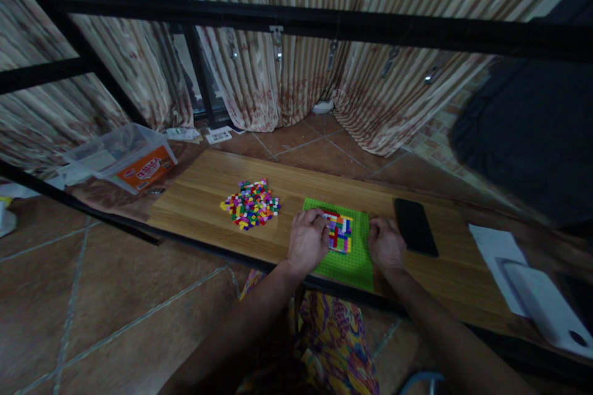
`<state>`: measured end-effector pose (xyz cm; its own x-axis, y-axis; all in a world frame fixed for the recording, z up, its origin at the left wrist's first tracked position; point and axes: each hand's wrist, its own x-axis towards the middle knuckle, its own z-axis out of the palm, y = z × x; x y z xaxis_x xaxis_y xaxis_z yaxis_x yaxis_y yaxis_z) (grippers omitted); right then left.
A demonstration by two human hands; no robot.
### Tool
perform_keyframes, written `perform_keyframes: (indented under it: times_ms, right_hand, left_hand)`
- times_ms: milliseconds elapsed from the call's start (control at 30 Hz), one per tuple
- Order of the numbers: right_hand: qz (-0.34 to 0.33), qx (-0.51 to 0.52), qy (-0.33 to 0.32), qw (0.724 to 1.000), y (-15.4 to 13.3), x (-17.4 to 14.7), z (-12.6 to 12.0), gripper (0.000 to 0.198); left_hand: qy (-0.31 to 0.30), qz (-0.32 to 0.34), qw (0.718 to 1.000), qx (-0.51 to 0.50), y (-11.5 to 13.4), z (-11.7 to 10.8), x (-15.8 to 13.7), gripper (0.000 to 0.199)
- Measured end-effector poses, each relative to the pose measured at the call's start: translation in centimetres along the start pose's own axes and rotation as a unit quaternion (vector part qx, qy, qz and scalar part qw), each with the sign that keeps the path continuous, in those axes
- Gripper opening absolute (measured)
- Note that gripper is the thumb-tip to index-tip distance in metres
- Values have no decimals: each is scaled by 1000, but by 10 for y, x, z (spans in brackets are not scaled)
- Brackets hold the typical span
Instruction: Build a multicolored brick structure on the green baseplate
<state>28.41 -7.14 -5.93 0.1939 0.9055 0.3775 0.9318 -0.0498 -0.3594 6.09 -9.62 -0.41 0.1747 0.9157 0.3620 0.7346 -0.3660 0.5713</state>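
Observation:
A green studded baseplate point(359, 268) lies on the wooden board near its front edge. On it stands a low, roughly square build of multicoloured toy bricks point(340, 231). My left hand point(308, 239) is at the build's left side, fingers curled together and hiding part of it. Whatever those fingers pinch is out of sight. At the plate's right edge rests my right hand point(386, 244), its fingertips drawn together; I cannot make out anything between them. A loose pile of small coloured bricks point(252, 205) is spread on the board to the left of my left hand.
A black phone-like slab point(416, 226) lies right of the baseplate on the wooden board point(199, 197). Farther right are white paper point(495, 253) and a white device point(546, 305). A clear plastic box point(125, 151) with an orange label stands left. A black metal bar point(296, 17) crosses beyond.

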Motion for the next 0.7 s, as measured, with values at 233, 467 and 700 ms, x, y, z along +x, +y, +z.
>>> perform_keyframes:
  times_ms: [233, 467, 700]
  right_hand:
    - [-4, 0, 1, 1000, 0, 0, 0, 21]
    - [-3, 6, 3, 1000, -1, 0, -1, 20]
    - [-9, 4, 7, 1000, -2, 0, -2, 20]
  left_hand:
    - [7, 11, 1000, -8, -1, 0, 2, 14]
    - [3, 3, 1000, 11, -2, -2, 8, 12]
    - [12, -22, 999, -39, -2, -2, 10, 15]
